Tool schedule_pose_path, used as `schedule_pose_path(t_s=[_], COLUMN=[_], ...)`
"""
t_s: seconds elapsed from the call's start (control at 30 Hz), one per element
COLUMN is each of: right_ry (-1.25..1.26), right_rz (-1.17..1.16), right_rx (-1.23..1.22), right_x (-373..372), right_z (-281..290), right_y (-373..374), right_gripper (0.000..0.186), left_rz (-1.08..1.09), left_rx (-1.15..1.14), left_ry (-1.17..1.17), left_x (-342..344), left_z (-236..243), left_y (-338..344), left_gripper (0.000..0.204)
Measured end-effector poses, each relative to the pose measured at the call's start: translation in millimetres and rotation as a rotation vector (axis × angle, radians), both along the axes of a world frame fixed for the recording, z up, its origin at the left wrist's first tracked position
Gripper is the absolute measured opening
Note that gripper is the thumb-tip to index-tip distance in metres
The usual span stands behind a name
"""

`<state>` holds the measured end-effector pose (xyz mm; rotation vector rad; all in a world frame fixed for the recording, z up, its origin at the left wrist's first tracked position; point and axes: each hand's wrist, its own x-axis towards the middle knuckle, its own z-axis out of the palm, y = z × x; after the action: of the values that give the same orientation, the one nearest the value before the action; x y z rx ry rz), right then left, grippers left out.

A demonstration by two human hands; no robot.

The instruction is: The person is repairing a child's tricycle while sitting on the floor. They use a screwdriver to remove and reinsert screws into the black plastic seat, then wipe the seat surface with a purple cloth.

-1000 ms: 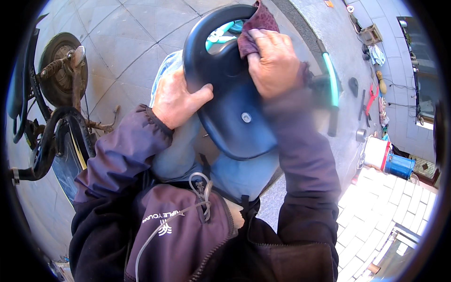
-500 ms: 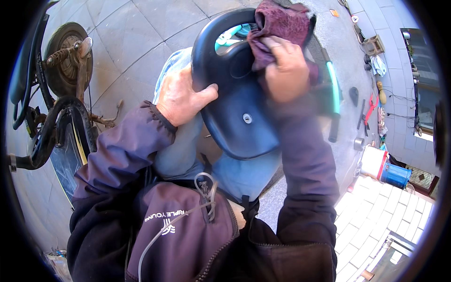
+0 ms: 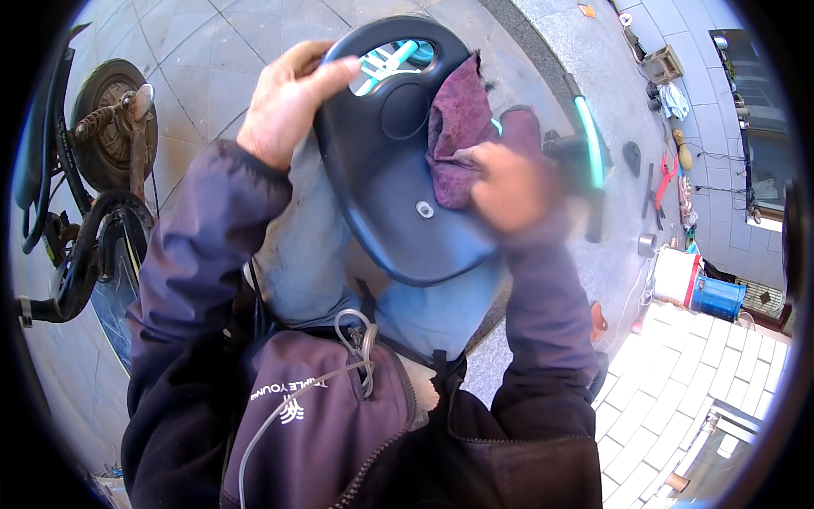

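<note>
A black moulded plastic seat (image 3: 377, 204), with a looped handle at the top and a round metal fitting in its middle, lies over my knees in blue jeans (image 3: 432, 314). My left hand (image 3: 288, 106) is closed on the seat's upper left rim. My right hand (image 3: 509, 191), smeared by motion, holds a crumpled maroon cloth (image 3: 454, 153) against the right part of the seat. Through the handle's opening, turquoise parts (image 3: 392, 64) show underneath.
A rusty bicycle or scooter (image 3: 114, 127) stands at the left. To my right are a turquoise bar with black ends (image 3: 589, 144), red-handled tools (image 3: 666, 178) on the ground, a blue bucket (image 3: 719, 297) beside a white container, and a tiled wall (image 3: 725, 161) with a window.
My left hand has moved up the seat's left rim. My right hand and the cloth have moved from the top of the handle down onto the seat's face.
</note>
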<state>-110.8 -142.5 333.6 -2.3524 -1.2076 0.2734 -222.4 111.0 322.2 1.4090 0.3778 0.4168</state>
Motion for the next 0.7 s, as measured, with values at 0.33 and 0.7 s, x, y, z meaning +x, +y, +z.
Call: schedule_pose_path(t_s=[0.33,0.7], right_ry=[0.640,-0.056], right_rz=[-0.196,-0.308], right_rx=[0.848,0.293], right_x=[71.6,49.6], right_z=[66.7,8.9], right_y=[-52.4,-3.0], right_gripper=[0.030,0.046], left_rz=[-0.177,-0.117], left_rx=[-0.294,-0.249], left_ry=[0.022,0.051], left_x=[11.0,9.0], left_z=[-24.6,-28.6], left_y=[5.9,5.6], left_gripper=[0.031,0.031])
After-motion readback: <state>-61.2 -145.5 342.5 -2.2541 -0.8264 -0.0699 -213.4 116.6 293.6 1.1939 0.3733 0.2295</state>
